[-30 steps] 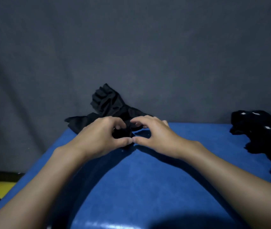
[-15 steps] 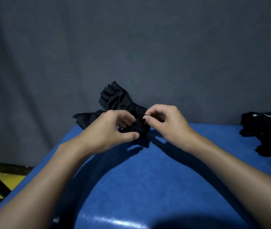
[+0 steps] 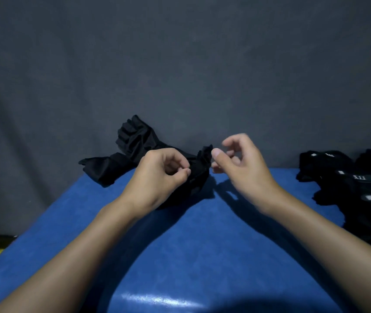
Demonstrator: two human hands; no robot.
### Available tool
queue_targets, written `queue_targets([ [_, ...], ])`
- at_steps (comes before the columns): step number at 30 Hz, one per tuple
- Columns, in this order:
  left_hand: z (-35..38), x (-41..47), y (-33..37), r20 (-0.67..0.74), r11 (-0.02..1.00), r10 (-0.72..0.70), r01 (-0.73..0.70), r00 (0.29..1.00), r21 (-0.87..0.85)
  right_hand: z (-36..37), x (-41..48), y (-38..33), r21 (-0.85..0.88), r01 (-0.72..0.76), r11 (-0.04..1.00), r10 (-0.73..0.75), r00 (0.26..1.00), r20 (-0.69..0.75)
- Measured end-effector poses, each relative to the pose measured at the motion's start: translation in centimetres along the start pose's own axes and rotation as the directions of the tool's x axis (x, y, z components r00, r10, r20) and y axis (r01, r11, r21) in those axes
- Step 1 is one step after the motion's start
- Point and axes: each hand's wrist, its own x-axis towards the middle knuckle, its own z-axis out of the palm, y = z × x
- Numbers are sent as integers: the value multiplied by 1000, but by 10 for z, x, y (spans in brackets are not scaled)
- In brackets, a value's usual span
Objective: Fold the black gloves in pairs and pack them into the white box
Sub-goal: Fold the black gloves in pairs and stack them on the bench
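Glove (image 3: 199, 177) half behind left hand (image 3: 157, 177)

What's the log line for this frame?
left hand: grips bunched glove | right hand: loose beside it, holds nothing | box: not in view | glove pile: table's right

Dim overall, lit from overhead. Hard dark shadows lie across the glossy blue tabletop (image 3: 202, 245), with a white glare streak at its near edge. The black fabric gloves (image 3: 135, 143) sink into nearly featureless darkness. Wide-angle bending shows toward the edges.
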Motion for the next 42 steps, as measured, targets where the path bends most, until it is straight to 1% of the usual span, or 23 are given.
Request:
queue_targets([
  [2, 4, 0, 4, -63, 995, -52, 47, 997, -86, -2, -8, 5, 12, -58, 998, 58, 998, 8],
  [4, 9, -1, 9, -72, 969, -127, 108, 989, -223, -2, -16, 6, 10, -71, 997, 70, 992, 105],
  [7, 18, -3, 19, 24, 870, -199, 187, 980, -457, -4, -25, 4, 41, -29, 999, 19, 973, 231],
  [9, 23, -5, 23, 62, 831, -202, 205, 977, -517, -7, -27, 5, 76, -17, 997, -2, 968, 252],
  [10, 24, -6, 24, 71, 823, -196, 204, 978, -530, -9, -27, 7, 66, -10, 998, -6, 971, 238],
  [12, 27, -7, 25, 90, 817, -175, 195, 981, -543, -12, -26, 9, -5, 28, 1000, -27, 984, 176],
  [14, 29, -8, 24, 68, 842, -142, 156, 988, -516, -12, -25, 13, -45, 44, 998, -40, 995, 86],
  [16, 30, -6, 20, -71, 912, -94, 58, 993, -407, -14, -23, 14, -30, 30, 999, -30, 999, 12],
  [18, 27, -3, 15, -233, 976, -45, -8, 971, -219, -15, -22, 14, 14, -4, 1000, 4, 1000, 0],
  [19, 25, -2, 13, -269, 989, -45, 5, 962, -148, -16, -22, 14, 39, -14, 999, 14, 1000, 5],
  [20, 23, -1, 10, -256, 991, -71, 40, 964, -127, -18, -22, 13, 57, -14, 998, 14, 1000, 10],
  [21, 21, -1, 8, -198, 981, -130, 96, 971, -169, -18, -22, 13, 68, -11, 998, 10, 1000, 13],
  [23, 24, 0, 7, -56, 908, -265, 230, 963, -349, -20, -21, 12, 91, -18, 996, 15, 1000, 27],
  [24, 26, 1, 7, -13, 869, -305, 272, 952, -413, -21, -22, 11, 124, -22, 992, 17, 999, 34],
  [25, 27, 2, 7, -6, 853, -319, 285, 948, -437, -21, -22, 10, 163, -29, 986, 22, 999, 43],
  [27, 30, 3, 8, -39, 846, -311, 258, 950, -466, -23, -23, 8, 192, -45, 980, 36, 998, 48],
  [30, 30, 3, 7, -115, 852, -297, 208, 948, -480, -26, -23, 9, 180, -51, 982, 46, 998, 34],
  [32, 29, 1, 9, -190, 889, -254, 151, 948, -432, -28, -23, 9, 146, -43, 988, 43, 999, 4],
  [34, 30, -2, 14, -235, 927, -172, 77, 957, -366, -29, -24, 6, 78, -2, 997, 5, 999, -41],
  [36, 31, -6, 22, -204, 938, -97, 21, 974, -346, -28, -25, 3, 38, 23, 999, -21, 998, -60],
  [38, 34, -9, 28, -110, 934, -48, 6, 993, -358, -25, -27, -1, 30, 39, 999, -38, 999, -24],
  [40, 37, -12, 33, -34, 905, -62, 42, 997, -424, -21, -30, -5, 4, 87, 996, -87, 994, 61],
  [42, 39, -13, 36, -19, 859, -120, 94, 993, -504, -18, -32, -5, -53, 143, 988, -133, 978, 161],
])
